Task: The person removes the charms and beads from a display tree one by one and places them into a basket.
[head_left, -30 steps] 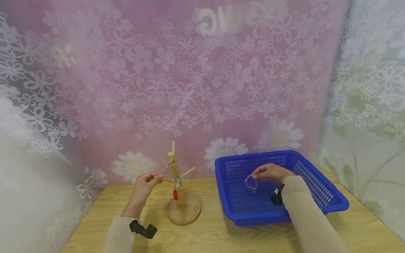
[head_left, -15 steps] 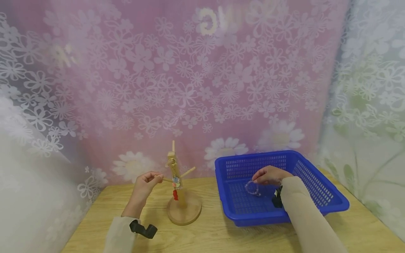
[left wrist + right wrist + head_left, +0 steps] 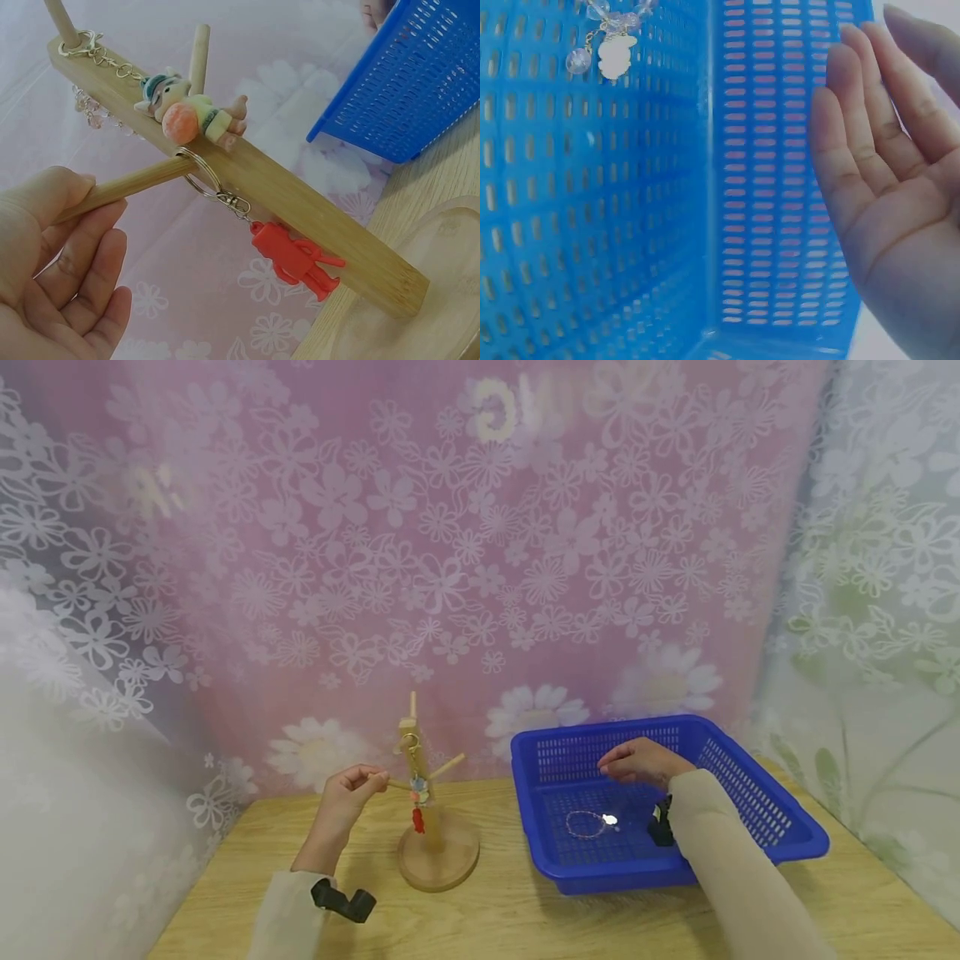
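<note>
My left hand (image 3: pixel 341 806) pinches a peg (image 3: pixel 142 184) of the wooden stand (image 3: pixel 450 860) between thumb and fingers. A keychain with a small figure holding a pink ball (image 3: pixel 180 121) hangs on an upper peg. From the gripped peg hangs a red figure keychain (image 3: pixel 289 259) on a metal ring. Clear beads (image 3: pixel 94 118) show behind the post. Inside the blue basket (image 3: pixel 551 860), a beaded bracelet (image 3: pixel 586 837) lies on the bottom with its pale charm (image 3: pixel 615 58). Above it, my right hand (image 3: pixel 641 762) holds nothing, its fingers extended and only slightly bent.
The basket's raised rim (image 3: pixel 622 881) surrounds the bracelet, to the right of the stand. Both stand on a wood-grain table (image 3: pixel 502 910). A flowered pink curtain (image 3: pixel 450 568) hangs behind. Another peg (image 3: pixel 447 766) sticks out toward the basket.
The bracelet has gone from my right hand's fingers down to the basket bottom, where it lies flat. My right hand has let go and risen slightly. The left hand keeps its pinch.
</note>
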Action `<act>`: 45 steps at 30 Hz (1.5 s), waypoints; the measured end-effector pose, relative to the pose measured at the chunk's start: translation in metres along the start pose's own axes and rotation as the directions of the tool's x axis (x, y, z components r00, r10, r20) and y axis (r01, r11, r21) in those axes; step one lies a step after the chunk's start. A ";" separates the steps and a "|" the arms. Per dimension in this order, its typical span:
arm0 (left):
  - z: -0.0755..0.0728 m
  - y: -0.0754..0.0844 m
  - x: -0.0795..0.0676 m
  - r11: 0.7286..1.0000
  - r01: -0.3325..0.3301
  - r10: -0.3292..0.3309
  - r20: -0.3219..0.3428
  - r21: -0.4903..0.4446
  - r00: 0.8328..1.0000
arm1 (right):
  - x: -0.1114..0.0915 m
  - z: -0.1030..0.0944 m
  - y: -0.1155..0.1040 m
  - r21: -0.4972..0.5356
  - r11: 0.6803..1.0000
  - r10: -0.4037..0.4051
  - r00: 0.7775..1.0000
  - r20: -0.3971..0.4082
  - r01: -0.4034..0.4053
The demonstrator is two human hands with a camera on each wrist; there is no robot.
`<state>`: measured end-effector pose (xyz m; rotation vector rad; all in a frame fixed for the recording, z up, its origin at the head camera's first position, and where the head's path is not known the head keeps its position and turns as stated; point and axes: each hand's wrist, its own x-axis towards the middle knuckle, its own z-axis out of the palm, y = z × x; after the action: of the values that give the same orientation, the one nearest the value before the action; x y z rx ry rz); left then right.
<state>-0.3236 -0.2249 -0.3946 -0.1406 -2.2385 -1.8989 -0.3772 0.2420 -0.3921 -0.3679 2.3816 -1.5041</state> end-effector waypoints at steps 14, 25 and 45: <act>0.005 0.001 0.000 1.000 -0.006 0.006 -0.011 -0.002 1.000 | -0.004 0.016 -0.037 -0.025 0.992 -0.122 0.992 -0.010 0.122; 0.001 -0.003 -0.003 1.000 -0.013 0.012 -0.027 -0.013 1.000 | -0.007 0.053 -0.068 -0.025 0.977 -0.211 0.977 -0.026 0.210; 0.004 -0.001 -0.001 1.000 0.002 -0.003 -0.034 -0.029 0.999 | -0.022 0.131 -0.112 -0.092 0.952 -0.299 0.951 -0.080 0.291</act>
<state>-0.3230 -0.2213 -0.3959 -0.1095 -2.1914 -1.9204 -0.3003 0.0948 -0.3413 -0.7167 2.5539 -1.5832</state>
